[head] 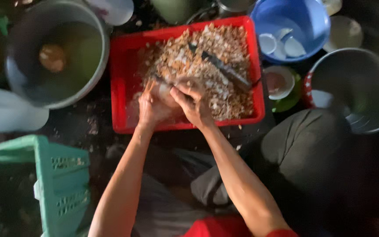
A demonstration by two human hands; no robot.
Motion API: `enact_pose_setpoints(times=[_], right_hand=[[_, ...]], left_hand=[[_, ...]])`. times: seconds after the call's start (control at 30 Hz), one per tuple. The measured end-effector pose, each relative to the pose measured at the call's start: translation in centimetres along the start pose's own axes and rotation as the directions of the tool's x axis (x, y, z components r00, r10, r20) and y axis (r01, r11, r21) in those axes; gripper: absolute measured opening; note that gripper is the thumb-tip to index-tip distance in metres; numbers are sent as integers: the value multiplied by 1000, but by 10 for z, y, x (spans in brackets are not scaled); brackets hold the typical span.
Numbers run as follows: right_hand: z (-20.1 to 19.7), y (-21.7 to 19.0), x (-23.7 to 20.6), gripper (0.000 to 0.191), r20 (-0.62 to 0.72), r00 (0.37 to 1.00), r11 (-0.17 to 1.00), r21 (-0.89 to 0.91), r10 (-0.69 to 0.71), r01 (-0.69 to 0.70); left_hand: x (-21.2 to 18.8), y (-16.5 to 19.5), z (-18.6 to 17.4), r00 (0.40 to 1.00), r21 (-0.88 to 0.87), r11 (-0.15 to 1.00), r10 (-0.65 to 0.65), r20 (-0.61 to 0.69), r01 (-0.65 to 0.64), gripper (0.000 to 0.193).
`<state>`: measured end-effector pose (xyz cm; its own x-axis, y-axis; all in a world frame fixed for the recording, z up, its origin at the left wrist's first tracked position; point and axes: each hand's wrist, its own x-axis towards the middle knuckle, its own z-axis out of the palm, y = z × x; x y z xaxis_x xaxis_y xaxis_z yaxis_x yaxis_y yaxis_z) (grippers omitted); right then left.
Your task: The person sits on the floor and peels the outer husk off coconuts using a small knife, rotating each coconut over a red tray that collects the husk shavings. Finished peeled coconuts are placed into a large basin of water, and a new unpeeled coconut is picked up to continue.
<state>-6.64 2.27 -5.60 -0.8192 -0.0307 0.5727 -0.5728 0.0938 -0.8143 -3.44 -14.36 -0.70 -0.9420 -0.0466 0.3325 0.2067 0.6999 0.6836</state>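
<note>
A large metal pot [55,52] stands left of a red crate [119,87] heaped with broken shells [216,66]. Over the crate's near left part, the left hand [152,107] and right hand [194,105] meet, fingers closed around a pale shell [166,91].

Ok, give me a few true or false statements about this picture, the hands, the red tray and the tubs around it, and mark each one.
1. Both hands, left hand and right hand, work together over the red tray. True.
2. The red tray is bare inside. False: it holds a heap of pale shell-like bits.
3. A dark tool lies on the heap. True.
4. The blue tub sits left of the tray. False: it is at the tray's upper right, with small white dishes inside.
5. A green crate stands at lower left. True.
</note>
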Motion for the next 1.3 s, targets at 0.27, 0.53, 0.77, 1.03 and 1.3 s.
enact_pose_setpoints(times=[0.27, 0.53, 0.77, 1.03, 1.3], right_hand=[[-22, 32, -3, 26, 10, 822, 778, 315, 570, -543], [-6, -22, 9, 20, 61, 996, 962, -269, 63, -44], [-8, -15, 13, 22, 109, 962, 956, -185, 249, -226], [-4, -8, -3, 33, 47, 896, 891, 95, 441, -443], [-12, 0, 9, 22, 128, 980, 983, -123, 149, -134]], left_hand=[[1, -8, 1, 979, -39, 986, -153, 134, 160, 85], [-1, 17, -4, 997, 43, 998, -51, 62, 48, 84], [-1, -2, 14, 993, 43, 999, -9, -121, 14, 81], [-4, 17, 5, 990, 66, 998, 26, -139, -17, 86], [-11, -8, 20, 991, 36, 995, -93, -92, 97, 77]])
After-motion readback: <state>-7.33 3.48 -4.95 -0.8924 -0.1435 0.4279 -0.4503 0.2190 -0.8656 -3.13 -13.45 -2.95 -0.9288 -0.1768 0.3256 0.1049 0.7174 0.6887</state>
